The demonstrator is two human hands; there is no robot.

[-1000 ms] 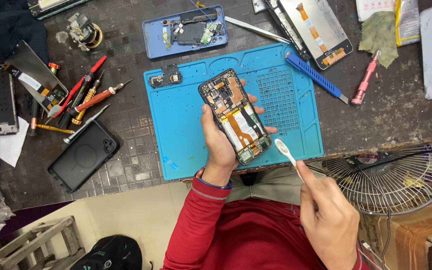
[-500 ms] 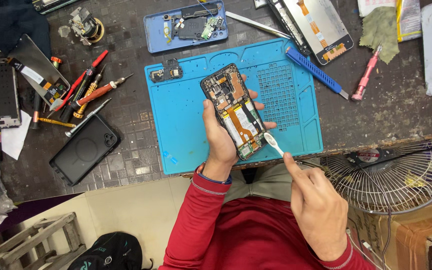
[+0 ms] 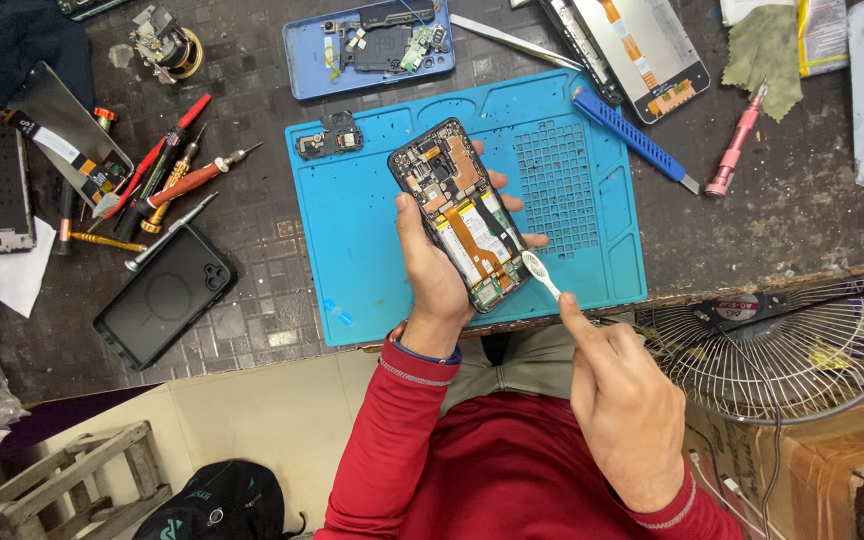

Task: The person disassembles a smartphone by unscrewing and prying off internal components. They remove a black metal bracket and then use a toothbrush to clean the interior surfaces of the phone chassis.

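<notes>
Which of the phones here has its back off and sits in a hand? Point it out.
The opened phone held in the left hand over the blue mat; the black phone lies closed on the table.

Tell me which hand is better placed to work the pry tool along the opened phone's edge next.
Probably the right hand: it holds the white pry tool, whose tip sits at the opened phone's lower right edge. The left hand is wrapped around the phone, steadying it above the blue mat.
</notes>
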